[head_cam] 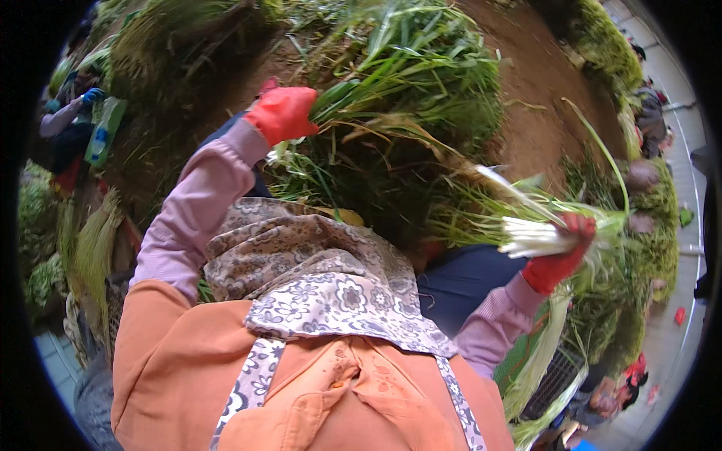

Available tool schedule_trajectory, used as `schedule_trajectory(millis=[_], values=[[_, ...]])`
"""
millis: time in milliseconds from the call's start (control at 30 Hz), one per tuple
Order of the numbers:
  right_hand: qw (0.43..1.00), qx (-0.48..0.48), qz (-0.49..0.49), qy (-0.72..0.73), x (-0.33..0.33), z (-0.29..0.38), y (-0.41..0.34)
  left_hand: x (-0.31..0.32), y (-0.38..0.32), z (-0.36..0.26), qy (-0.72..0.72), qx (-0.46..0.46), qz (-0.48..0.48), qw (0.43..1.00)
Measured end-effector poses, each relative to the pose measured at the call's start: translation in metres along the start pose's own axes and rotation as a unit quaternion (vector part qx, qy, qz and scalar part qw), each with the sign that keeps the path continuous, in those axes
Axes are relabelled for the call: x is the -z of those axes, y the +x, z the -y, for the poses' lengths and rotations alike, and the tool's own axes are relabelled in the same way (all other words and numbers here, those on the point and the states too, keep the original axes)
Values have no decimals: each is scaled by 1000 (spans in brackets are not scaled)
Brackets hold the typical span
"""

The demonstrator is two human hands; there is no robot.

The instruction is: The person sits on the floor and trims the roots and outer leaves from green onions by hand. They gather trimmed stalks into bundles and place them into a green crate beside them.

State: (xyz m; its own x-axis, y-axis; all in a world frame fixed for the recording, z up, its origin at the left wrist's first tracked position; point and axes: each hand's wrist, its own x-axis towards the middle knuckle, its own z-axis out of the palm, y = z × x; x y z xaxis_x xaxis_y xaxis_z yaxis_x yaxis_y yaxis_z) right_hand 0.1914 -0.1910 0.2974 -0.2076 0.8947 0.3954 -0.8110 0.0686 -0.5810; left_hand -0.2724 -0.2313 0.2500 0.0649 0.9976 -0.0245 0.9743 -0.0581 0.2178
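My left hand (285, 114), in a red glove, is closed around the ends of some long green leaves (352, 96). These run into a leafy heap (440, 73) in front of me. Out to the right, my right hand (564, 248), also gloved in red, grips a bunch of pale stalks (533, 237), perhaps scallions or green garlic. Their cut-looking white ends point left, and one stalk (522, 194) with a dry brown leaf slants up and left from the fist. A floral apron (338, 293) covers my lap.
Brown soil-like ground (524, 129) runs beyond the heap. Tied-looking pale bundles (536, 361) lie at my right beside a dark plastic crate (555, 377). A person in blue gloves (67, 118) sits at the far left near a green container (106, 132). More greens (648, 270) line the right edge.
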Motion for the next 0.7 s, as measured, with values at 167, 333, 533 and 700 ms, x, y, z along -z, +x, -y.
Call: schedule_trajectory(millis=[167, 333, 533, 700], values=[[996, -68, -45, 23, 6, -46, -12, 7, 22, -130, -263, -334, -236, 874], [993, -61, -78, -70, -11, -46, -19, -46, 22, -191, -415, -314, -13, 854], [987, -42, -145, -58, 16, -31, -21, -79, -27, -66, -109, -164, 127, 972], [981, -69, -170, -67, 20, -48, -22, -52, -28, -96, -226, -183, -20, 957]])
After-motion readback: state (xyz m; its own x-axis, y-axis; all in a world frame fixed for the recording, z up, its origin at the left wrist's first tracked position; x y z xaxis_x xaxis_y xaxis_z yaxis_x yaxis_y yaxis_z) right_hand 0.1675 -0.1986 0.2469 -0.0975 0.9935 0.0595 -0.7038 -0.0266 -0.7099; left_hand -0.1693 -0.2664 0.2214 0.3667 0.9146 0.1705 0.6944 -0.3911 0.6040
